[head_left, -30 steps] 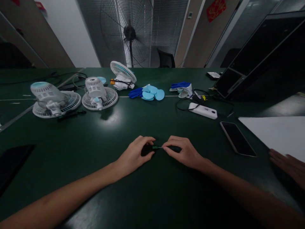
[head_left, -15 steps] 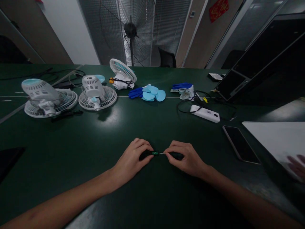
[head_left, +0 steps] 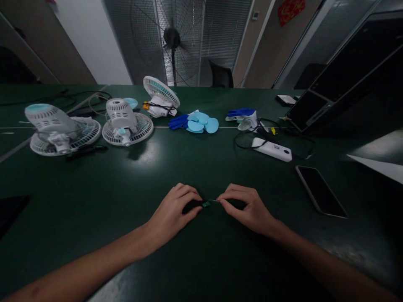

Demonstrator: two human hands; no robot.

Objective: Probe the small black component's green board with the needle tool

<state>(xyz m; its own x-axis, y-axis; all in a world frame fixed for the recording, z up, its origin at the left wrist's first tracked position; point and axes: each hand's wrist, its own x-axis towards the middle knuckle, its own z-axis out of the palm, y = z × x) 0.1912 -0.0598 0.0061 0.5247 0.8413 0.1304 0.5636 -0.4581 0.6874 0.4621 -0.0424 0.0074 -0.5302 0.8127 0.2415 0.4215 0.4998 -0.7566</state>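
Note:
My left hand (head_left: 178, 206) is closed around a small dark object (head_left: 192, 205) resting low over the table. A little green circuit board (head_left: 206, 204) sticks out of its right end. Opposite it, my right hand (head_left: 247, 207) pinches a screwdriver (head_left: 237, 204) with a black handle. Its thin metal shaft points left at the board; whether the tip touches the board is hard to tell. Parts of both held things are hidden by my fingers.
Fans (head_left: 121, 121) and a blue fan blade (head_left: 203, 122) stand along the back of the green table (head_left: 176, 163). Gloves (head_left: 242, 117), a white device (head_left: 272, 149) with a cable, a phone (head_left: 321, 191) and a black case (head_left: 349, 79) are to the right.
The board end has tilted slightly and the screwdriver's shaft has shifted a little with my right hand. White paper at the right has moved away rightward, and another person's hand there has left view.

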